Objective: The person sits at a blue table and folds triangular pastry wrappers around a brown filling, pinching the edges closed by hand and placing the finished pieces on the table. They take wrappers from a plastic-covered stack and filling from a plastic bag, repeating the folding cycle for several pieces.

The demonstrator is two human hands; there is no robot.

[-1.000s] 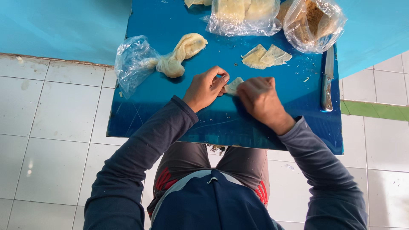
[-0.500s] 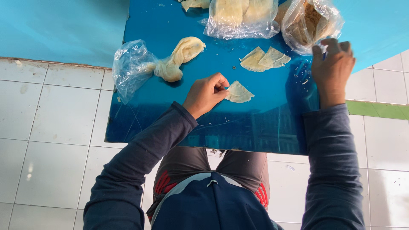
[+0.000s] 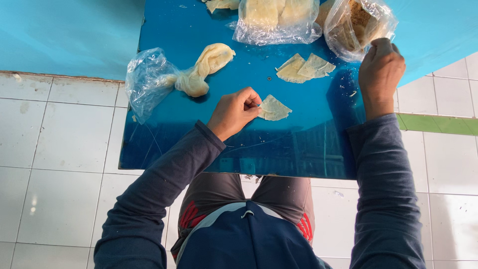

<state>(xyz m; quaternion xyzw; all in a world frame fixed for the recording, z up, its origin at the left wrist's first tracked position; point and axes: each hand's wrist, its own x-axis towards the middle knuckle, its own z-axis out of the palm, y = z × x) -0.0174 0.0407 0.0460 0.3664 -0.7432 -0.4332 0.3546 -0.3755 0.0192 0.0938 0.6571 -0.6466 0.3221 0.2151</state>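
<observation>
My left hand (image 3: 234, 112) pinches the corner of a pale, folded triangle of dough wrapper (image 3: 275, 108) lying flat on the blue table (image 3: 298, 149). My right hand (image 3: 381, 74) is far to the right, fingers curled, against the lower edge of a clear plastic bag of brown filling (image 3: 356, 22). What lies under that hand is hidden. Two more folded wrappers (image 3: 304, 68) lie side by side between my hands, a little farther back.
A twisted lump of pale dough (image 3: 204, 67) spills from a crumpled clear bag (image 3: 147, 79) at the left. A bag of stacked wrappers (image 3: 276, 20) sits at the table's far edge. White floor tiles (image 3: 59, 149) surround the table; a turquoise wall (image 3: 64, 35) stands behind.
My right hand left the wrapper and moved right and back to the bag of filling. The knife seen earlier at the right edge is now out of sight. My left hand stayed on the wrapper.
</observation>
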